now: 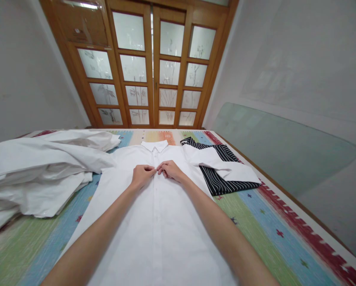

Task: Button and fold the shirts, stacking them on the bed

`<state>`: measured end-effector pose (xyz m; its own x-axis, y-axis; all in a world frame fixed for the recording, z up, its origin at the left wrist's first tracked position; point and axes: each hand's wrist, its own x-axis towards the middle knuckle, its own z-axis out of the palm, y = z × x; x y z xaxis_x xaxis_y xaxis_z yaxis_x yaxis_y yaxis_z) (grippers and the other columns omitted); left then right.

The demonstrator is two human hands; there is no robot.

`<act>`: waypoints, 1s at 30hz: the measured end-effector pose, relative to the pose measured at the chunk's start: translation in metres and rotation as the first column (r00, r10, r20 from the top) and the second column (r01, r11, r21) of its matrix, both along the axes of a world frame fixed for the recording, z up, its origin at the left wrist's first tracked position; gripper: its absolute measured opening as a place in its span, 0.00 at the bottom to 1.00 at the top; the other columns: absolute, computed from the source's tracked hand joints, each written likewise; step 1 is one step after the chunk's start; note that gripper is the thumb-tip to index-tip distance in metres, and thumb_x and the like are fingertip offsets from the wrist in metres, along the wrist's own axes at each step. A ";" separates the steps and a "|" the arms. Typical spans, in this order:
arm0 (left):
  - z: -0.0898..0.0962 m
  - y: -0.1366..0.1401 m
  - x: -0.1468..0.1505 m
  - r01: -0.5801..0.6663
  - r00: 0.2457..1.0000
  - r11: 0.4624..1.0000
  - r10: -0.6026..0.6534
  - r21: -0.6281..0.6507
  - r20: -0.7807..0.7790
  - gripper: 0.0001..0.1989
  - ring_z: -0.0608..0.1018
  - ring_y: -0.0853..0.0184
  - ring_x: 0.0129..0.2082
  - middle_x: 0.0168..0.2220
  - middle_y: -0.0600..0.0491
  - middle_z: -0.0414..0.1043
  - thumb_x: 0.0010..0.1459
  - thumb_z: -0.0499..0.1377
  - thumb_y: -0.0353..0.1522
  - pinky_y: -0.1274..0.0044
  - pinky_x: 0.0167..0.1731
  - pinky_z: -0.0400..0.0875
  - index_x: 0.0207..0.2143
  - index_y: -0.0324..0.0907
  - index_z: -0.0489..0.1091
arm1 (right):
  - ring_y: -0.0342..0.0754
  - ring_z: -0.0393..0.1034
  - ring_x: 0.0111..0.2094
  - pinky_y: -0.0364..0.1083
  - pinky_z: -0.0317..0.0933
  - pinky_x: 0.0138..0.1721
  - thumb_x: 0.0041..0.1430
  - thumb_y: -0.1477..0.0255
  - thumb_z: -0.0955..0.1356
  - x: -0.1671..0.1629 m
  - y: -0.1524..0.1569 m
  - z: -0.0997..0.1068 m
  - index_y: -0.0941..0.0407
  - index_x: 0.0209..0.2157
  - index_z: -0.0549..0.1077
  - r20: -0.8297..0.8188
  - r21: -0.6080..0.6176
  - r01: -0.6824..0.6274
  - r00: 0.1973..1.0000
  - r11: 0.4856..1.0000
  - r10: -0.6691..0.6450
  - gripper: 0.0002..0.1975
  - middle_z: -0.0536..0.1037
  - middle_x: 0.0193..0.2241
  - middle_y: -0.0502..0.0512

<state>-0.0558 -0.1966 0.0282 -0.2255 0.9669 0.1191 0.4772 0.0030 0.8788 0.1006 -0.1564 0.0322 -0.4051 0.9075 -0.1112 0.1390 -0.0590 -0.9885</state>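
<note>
A white button-up shirt [178, 230] lies spread front side up, its collar [154, 145] at the far end. Both of my hands meet at the front placket, a little below the collar. The fingers of my left hand [143, 174] pinch the placket's edge. Close beside them, my right hand [170, 170] has its fingertips pressed together on the same strip of cloth. Whatever button lies between the fingertips is too small to make out. One sleeve [225, 166] of the shirt stretches right, over a folded black garment with white stripes [216, 184].
Left of the shirt is a loose heap of white clothing [47, 167]. Everything rests on a colourful striped cloth [264, 226]. Along the right side leans a greenish glass panel [279, 139] against the wall. Wooden doors with glass panes [154, 67] stand beyond the far edge.
</note>
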 end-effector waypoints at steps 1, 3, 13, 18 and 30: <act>0.000 0.000 0.000 -0.001 1.000 1.000 0.001 -0.006 0.008 0.04 0.80 0.63 0.29 0.26 0.51 0.81 0.43 0.66 0.32 0.76 0.32 0.71 0.24 0.41 0.80 | 0.36 0.54 0.10 0.37 0.42 0.10 0.47 0.81 0.60 0.001 0.000 0.000 0.60 0.24 0.75 0.008 0.009 0.001 1.000 1.000 -0.001 0.12 0.75 0.17 0.48; 0.001 0.000 0.000 0.004 1.000 1.000 -0.004 -0.012 0.018 0.04 0.80 0.63 0.28 0.26 0.51 0.81 0.42 0.66 0.31 0.76 0.32 0.71 0.24 0.41 0.80 | 0.36 0.55 0.10 0.37 0.43 0.10 0.47 0.81 0.62 0.002 -0.001 0.000 0.60 0.25 0.75 0.030 0.030 0.002 1.000 1.000 -0.003 0.10 0.76 0.18 0.48; -0.005 0.002 -0.003 0.083 0.995 0.996 -0.085 0.043 0.052 0.07 0.79 0.64 0.26 0.22 0.52 0.79 0.43 0.65 0.35 0.76 0.31 0.71 0.22 0.40 0.78 | 0.35 0.58 0.15 0.37 0.52 0.16 0.50 0.72 0.71 0.003 0.003 -0.011 0.60 0.24 0.76 0.145 0.222 -0.007 0.989 0.975 -0.026 0.05 0.74 0.18 0.47; -0.003 -0.001 -0.001 0.092 0.995 0.993 -0.095 0.074 0.036 0.08 0.80 0.62 0.27 0.22 0.52 0.78 0.44 0.64 0.37 0.74 0.32 0.72 0.23 0.41 0.77 | 0.35 0.57 0.14 0.37 0.50 0.16 0.51 0.75 0.71 0.002 0.003 -0.010 0.60 0.24 0.76 0.158 0.225 0.001 0.987 0.974 -0.038 0.04 0.74 0.17 0.46; -0.007 -0.001 0.003 0.038 0.991 0.987 -0.057 0.155 0.120 0.15 0.78 0.66 0.23 0.24 0.57 0.78 0.42 0.61 0.33 0.76 0.28 0.70 0.34 0.46 0.60 | 0.36 0.57 0.14 0.37 0.52 0.19 0.51 0.77 0.69 0.000 0.005 -0.012 0.59 0.24 0.74 0.210 0.245 -0.017 0.977 0.969 -0.036 0.04 0.73 0.17 0.44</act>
